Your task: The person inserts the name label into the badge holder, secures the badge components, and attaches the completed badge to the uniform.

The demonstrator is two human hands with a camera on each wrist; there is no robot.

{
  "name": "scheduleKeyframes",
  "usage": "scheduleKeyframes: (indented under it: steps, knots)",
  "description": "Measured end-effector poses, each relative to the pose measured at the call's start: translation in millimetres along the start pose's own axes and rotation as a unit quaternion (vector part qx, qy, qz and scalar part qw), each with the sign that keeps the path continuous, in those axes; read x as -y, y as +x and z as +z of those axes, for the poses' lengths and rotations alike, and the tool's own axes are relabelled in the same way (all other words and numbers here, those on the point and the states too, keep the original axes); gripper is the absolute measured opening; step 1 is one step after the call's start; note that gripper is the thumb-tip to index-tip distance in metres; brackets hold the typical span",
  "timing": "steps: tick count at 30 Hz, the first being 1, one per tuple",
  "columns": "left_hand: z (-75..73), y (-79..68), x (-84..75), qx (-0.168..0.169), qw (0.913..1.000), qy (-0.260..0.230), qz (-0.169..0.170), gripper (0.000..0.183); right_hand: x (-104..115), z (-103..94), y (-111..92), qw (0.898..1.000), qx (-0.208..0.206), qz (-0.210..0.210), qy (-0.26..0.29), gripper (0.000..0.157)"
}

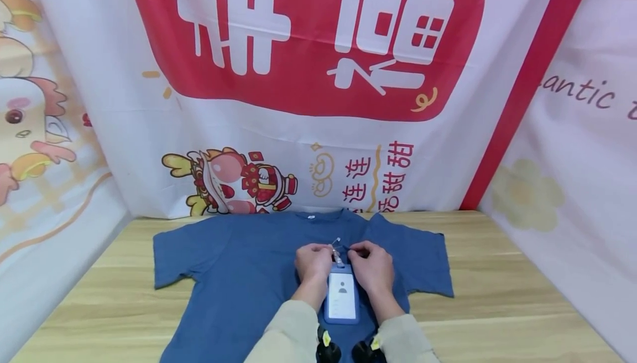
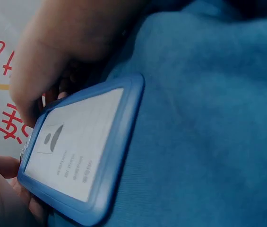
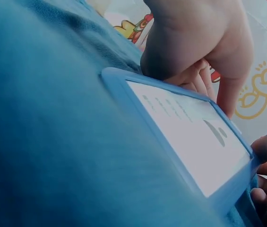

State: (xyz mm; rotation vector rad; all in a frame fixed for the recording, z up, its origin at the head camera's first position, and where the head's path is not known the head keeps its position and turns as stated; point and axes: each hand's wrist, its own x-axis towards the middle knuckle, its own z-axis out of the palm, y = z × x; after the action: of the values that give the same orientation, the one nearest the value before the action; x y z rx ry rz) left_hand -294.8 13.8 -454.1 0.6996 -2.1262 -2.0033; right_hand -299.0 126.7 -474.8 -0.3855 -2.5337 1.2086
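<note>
A dark blue short-sleeved T-shirt (image 1: 244,263) lies spread out, its collar toward the back wall. On its chest is a blue-framed ID badge holder (image 1: 342,296) with a white card inside. A clear strap and a thin metal pin-like clip (image 1: 336,247) extend from its top. My left hand (image 1: 313,266) pinches this clip with thumb and forefinger. On the badge's other side, my right hand (image 1: 372,269) pinches a bit of the shirt's fabric beside the clip. Both wrist views show the badge holder (image 2: 74,146) between the hands; the fingertips' exact hold is partly hidden.
The shirt lies on a light wood-grain table (image 1: 497,296). A printed white and red cloth (image 1: 308,92) hangs behind it, and printed side cloths (image 1: 572,147) stand left and right. Black wrist devices (image 1: 328,349) sit near the sleeve cuffs.
</note>
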Motion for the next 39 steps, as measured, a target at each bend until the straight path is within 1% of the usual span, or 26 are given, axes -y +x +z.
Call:
scheduleKeyframes:
  steps: [5,9,13,22,23,30,35,39]
  knots:
    - [3.0,3.0,4.9,-0.008,0.9996,0.029,-0.004,0.011,1.4,1.2,-0.9,1.0,-0.002,-0.005,0.01,0.007]
    - [4.9,3.5,7.7,-0.007,0.9993,0.037,-0.009,0.012,1.1,0.4,-2.2,1.0,0.003,-0.008,0.01,0.007]
    - [5.9,2.1,7.3,-0.008,0.9989,0.043,-0.014,0.012,2.3,-0.3,-3.1,1.0,0.012,-0.011,0.006,0.008]
    - [6.4,0.8,5.4,0.001,0.9991,0.04,-0.017,0.012,3.1,-0.6,-0.9,1.0,0.014,-0.004,0.014,0.008]
    - [6.4,0.9,5.3,0.003,0.999,0.04,-0.02,0.012,2.8,-0.6,-0.5,1.0,0.014,-0.005,0.016,0.008]
    - [7.2,1.8,4.8,0.005,0.9987,0.05,-0.013,0.012,-0.3,-0.2,1.1,0.999,0.012,-0.02,0.028,0.008]
    - [6.4,0.6,5.1,0.01,0.9994,0.033,-0.01,0.013,-2.6,-0.4,0.0,0.999,0.016,-0.029,0.032,0.008]
    - [3.9,1.4,6.9,0.016,0.9997,0.017,-0.001,0.013,-3.0,0.4,-1.9,0.998,0.018,-0.046,0.041,0.008]
